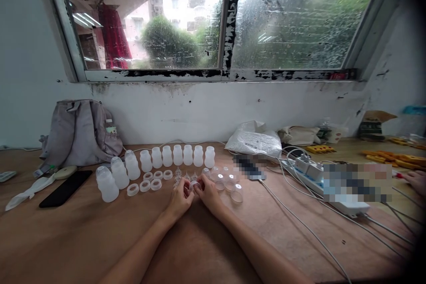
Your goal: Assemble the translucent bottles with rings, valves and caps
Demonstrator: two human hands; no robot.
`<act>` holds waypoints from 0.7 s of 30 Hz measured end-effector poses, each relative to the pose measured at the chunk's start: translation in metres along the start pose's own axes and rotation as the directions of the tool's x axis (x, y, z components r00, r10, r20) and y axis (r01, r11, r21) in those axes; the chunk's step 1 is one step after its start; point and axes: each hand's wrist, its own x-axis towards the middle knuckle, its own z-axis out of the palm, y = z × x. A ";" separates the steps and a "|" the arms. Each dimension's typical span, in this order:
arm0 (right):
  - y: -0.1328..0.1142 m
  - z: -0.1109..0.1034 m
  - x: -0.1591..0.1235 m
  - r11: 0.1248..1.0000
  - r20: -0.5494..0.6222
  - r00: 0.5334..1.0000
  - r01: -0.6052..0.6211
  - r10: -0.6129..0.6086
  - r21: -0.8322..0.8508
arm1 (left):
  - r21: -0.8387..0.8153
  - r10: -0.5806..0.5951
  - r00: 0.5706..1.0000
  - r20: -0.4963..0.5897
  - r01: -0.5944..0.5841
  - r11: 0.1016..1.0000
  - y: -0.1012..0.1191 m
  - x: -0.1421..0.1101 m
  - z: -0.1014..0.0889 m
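My left hand (181, 196) and my right hand (209, 194) meet near the middle of the table, both with fingers closed. Between their fingertips is a whitish bottle collar ring (194, 184); whether a teat sits in it I cannot make out. Just beyond the fingers stand several clear bottle teats (178, 172), partly hidden by my hands. Left of them lie several white collar rings (145, 186) in two rows. Beside my right hand are several clear domed caps (236, 193). Frosted baby bottles (177, 155) without tops line the back, curving forward to a larger bottle (107, 184) at the left.
A black phone (65, 189) and a white strap (29, 193) lie left, before a grey backpack (81, 133). To the right are a phone on a cable (249, 167), a silvery bag (254, 140) and a power strip (349, 206) with cords. Another person's hand (416, 181) shows far right.
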 end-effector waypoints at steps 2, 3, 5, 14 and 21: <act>0.001 0.001 0.000 0.999 0.014 1.000 0.025 -0.025 -0.032 | 0.041 0.004 1.000 -0.014 -0.003 0.999 -0.001 0.000 0.000; 0.002 0.002 0.000 0.998 0.019 0.999 0.037 -0.036 -0.051 | 0.057 0.005 1.000 -0.017 -0.004 0.998 -0.001 -0.001 0.000; 0.004 0.002 0.001 0.994 0.035 0.998 0.060 -0.057 -0.089 | 0.076 0.005 1.000 -0.015 -0.004 0.997 0.000 -0.002 0.001; 0.004 -0.002 -0.001 0.983 0.051 0.997 0.058 -0.050 -0.172 | 0.081 -0.006 1.000 0.021 0.004 0.997 -0.001 -0.002 0.004; 0.006 -0.006 0.000 0.987 0.027 0.998 0.062 -0.059 -0.148 | 0.034 0.006 0.999 0.049 -0.008 0.999 0.008 -0.003 0.003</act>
